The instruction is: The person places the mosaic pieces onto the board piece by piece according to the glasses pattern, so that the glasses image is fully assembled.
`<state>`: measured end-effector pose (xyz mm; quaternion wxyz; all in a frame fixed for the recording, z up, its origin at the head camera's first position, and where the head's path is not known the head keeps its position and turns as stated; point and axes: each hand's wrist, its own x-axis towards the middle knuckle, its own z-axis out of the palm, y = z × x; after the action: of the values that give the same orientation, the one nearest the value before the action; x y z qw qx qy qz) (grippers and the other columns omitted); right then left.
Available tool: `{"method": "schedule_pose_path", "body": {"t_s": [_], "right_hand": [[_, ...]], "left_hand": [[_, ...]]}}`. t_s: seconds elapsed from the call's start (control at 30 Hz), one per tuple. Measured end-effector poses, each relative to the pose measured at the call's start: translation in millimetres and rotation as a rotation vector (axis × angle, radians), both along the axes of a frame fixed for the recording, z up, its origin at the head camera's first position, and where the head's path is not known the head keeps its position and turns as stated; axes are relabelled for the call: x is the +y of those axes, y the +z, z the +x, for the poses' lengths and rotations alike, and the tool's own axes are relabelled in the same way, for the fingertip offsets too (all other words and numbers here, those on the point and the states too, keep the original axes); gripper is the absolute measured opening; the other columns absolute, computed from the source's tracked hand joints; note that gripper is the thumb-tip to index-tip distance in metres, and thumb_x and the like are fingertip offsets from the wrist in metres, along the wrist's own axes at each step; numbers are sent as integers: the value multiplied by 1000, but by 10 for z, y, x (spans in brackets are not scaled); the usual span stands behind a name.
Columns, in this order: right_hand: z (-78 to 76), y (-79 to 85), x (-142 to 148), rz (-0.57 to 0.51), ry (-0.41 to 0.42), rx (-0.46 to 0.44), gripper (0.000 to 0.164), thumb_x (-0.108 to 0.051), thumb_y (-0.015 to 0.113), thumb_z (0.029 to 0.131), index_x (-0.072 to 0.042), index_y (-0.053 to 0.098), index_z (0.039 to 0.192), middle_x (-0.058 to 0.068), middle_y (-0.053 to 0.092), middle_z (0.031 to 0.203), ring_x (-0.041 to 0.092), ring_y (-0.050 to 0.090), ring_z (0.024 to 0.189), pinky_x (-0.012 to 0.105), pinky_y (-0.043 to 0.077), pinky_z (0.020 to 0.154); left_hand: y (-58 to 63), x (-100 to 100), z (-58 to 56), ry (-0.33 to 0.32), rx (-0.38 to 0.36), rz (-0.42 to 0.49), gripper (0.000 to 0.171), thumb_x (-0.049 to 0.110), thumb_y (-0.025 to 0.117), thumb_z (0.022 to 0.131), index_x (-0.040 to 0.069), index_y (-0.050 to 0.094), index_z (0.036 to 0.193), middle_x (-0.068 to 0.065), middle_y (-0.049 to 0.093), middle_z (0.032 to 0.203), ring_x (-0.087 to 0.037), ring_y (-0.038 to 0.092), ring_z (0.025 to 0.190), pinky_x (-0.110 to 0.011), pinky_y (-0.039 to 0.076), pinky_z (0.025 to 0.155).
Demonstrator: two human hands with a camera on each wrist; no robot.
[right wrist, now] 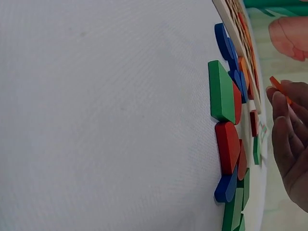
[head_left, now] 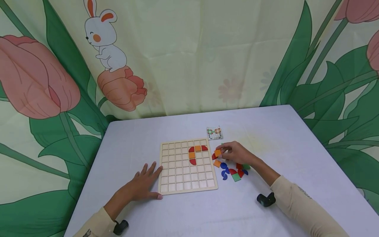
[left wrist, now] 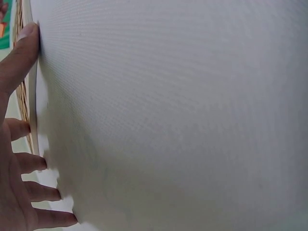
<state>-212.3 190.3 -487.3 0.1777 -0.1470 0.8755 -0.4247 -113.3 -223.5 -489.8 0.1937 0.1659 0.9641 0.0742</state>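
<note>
On the table lies a wooden grid board (head_left: 177, 177) with red quarter-round pieces and orange squares set in cells toward its upper right. My left hand (head_left: 145, 184) rests with spread fingers at the board's lower left edge, the thumb near the corner. My right hand (head_left: 235, 152) pinches an orange square piece (head_left: 217, 153) just off the board's right edge; the right wrist view shows the same orange piece (right wrist: 280, 89) between thumb and fingertips, raised above the table. Below that hand lie loose pieces: an orange square (head_left: 217, 163), a blue round piece (head_left: 223, 166) and a green square (head_left: 236, 177).
A small pattern card (head_left: 214, 133) lies behind the board's upper right corner. More loose red, blue and green pieces (right wrist: 222, 91) are scattered right of the board. The white table (head_left: 189, 217) ends at a printed curtain (head_left: 189, 65) behind.
</note>
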Motion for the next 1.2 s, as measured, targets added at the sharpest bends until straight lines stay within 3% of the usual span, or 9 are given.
{"method": "schedule_pose_path", "body": {"t_s": [0.3,0.8,1.2], "right_hand": [[-4,16,-21,-65,9,-55,41,-18,73,92,-8,66,131,6,67,95,22,65,75,31,57,66],[-38,-39,-163,-126,49,-65,33,-16,73,92,-7,69,124,6,66,87,20,62,71,24,54,63],[-32,-39,-383,-113,106,-58,33,-15,75,91,-4,69,121,4,67,87,17,59,69,22,51,61]], "left_hand": [[-20,-15,-3,-5,5,10,114,73,72,73,19,25,161,-18,15,168,-52,12,151,-74,27,110],[-15,-15,-3,-5,7,6,114,73,73,73,19,25,161,-18,15,168,-51,11,152,-73,27,110],[-5,-17,4,-4,-5,13,114,74,72,73,19,25,161,-18,14,168,-51,10,152,-73,25,110]]}}
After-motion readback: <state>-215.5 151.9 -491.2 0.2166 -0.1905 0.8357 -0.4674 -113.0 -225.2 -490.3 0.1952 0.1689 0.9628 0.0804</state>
